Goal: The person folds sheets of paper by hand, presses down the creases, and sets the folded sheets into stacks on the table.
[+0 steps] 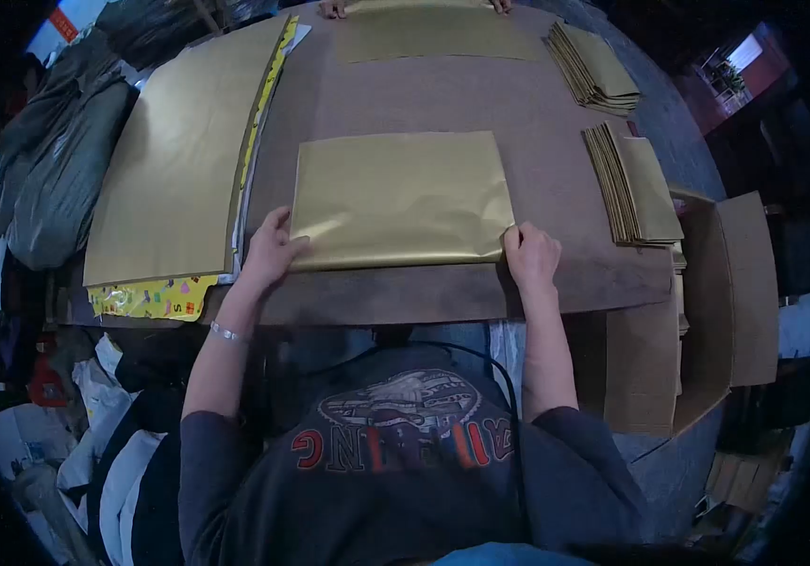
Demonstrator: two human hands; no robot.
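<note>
A gold sheet [400, 193] lies on the brown table in front of me, its near edge curled up in a fold. At its near left corner is my left hand [275, 250], thumb on the sheet and fingers apart. My right hand [531, 253] is closed on the near right corner. Left of the sheet lies a large stack of flat gold sheets [183, 156] on yellow printed wrapping [155, 298].
Two bundles of folded gold pieces [645, 189] [593, 66] lie at the table's right. Across the table [358, 99], a co-worker's hands [332, 8] touch another gold sheet [438, 33]. An open cardboard box [744, 283] stands at the right, dark sacks [65, 160] at the left.
</note>
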